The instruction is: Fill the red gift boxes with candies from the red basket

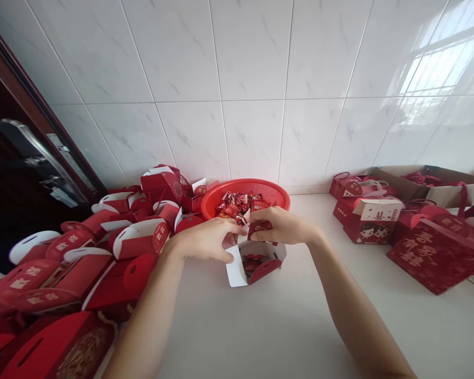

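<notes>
An open red paper gift box [264,269] with a white inside stands on the white tabletop before me, and red wrapped pieces lie in it. My left hand [207,239] is at its left side, thumb against the white flap [237,268] and fingers curled over the upper edge. Above the far side of the box, my right hand [280,225] is closed on a small dark red piece [256,229]; whether this is a packet or part of the box I cannot tell. Just behind both hands is a red plastic basket [278,193] holding wrapped candies [237,204].
Many red gift boxes [82,273] crowd the left side. To the right stand closed red boxes [434,258], a box with a cream printed panel [379,210] and an open carton [450,196]. A tiled wall [253,131] rises behind; a door handle [43,158] is at far left.
</notes>
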### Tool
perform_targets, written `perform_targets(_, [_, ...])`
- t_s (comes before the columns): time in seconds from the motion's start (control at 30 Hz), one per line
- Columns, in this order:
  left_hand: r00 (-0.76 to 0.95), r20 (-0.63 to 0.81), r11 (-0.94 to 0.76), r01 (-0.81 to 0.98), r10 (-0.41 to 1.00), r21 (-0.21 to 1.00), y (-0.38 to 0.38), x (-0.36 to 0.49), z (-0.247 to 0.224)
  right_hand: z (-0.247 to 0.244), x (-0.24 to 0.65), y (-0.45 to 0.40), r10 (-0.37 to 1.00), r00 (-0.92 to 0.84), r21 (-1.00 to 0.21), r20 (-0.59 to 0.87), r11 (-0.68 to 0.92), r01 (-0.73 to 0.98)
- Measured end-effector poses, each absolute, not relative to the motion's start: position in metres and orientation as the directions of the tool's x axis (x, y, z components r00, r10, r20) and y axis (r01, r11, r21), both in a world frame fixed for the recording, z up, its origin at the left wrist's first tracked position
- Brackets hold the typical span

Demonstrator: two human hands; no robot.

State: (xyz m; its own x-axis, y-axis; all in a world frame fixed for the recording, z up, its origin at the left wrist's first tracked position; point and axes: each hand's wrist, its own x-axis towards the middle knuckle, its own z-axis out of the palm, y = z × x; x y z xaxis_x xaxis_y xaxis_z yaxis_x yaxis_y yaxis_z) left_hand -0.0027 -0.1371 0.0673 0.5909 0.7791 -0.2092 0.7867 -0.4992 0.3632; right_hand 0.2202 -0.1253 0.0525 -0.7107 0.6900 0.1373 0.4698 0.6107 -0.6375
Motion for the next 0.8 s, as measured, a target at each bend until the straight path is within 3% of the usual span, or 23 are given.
perform_targets(0.33, [0.589, -0.228, -0.482, 0.785, 0.775, 0.389, -0.135, -0.003, 0.066, 0.037, 0.208, -0.114, 0.812, -0.570, -0.496, 0.125, 0.548, 0.673])
perform_targets(0.6, [0.589, -0.248, -0.482, 0.789, 0.769, 0.382, -0.135, -0.002, 0.068, 0.034, 0.209, -0.111, 0.802, -0.562, -0.581, 0.201, 0.560, 0.591])
perform_targets(0.8, [0.555, -0.270, -0.444, 0.813, 0.787, 0.377, -0.136, -0.002, 0.068, 0.043, 0.218, -0.116, 0.731, -0.612, -0.686, 0.302, 0.613, 0.393])
